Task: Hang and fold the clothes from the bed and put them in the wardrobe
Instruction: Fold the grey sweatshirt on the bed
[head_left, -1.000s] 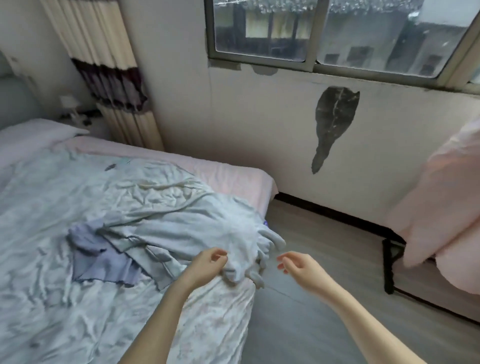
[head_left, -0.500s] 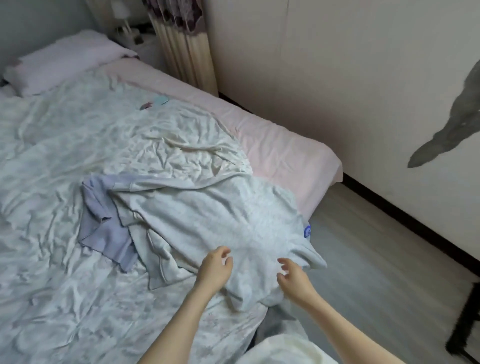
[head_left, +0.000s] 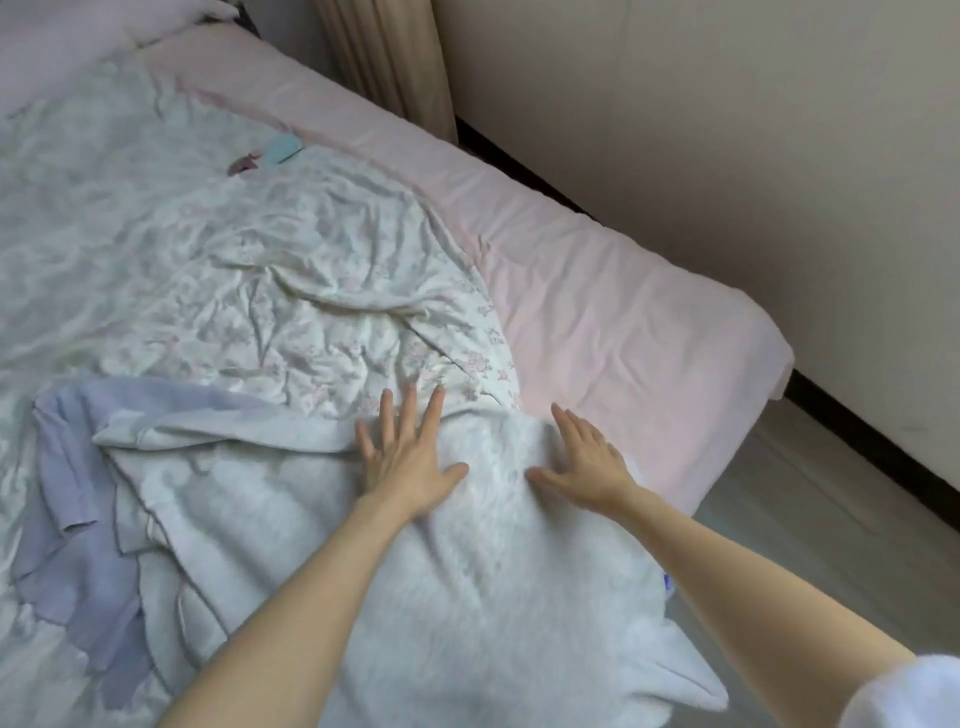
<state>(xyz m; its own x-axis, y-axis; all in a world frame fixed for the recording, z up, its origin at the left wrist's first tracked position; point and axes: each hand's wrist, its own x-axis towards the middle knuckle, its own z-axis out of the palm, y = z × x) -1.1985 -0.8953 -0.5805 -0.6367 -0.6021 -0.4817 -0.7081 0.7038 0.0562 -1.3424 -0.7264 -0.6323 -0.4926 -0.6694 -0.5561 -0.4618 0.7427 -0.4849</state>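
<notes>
A pale grey-white garment (head_left: 441, 571) lies spread over the near corner of the bed, one end hanging past the edge at the lower right. My left hand (head_left: 405, 457) lies flat on its far part, fingers straight and spread. My right hand (head_left: 582, 457) presses flat beside it, a little to the right, near the garment's far right edge. A lilac garment (head_left: 72, 493) lies crumpled to the left, partly under the pale one.
A floral quilt (head_left: 234, 270) covers the bed, with a pink sheet (head_left: 597, 312) bare along the right side. A small teal and purple item (head_left: 270, 150) lies further up. A curtain (head_left: 389, 57), the wall and grey floor (head_left: 831, 519) lie to the right.
My left hand let go of the pale garment's edge. Both hands opened and moved forward onto the garment, now pressing flat. My head tilted down and closer to the bed.
</notes>
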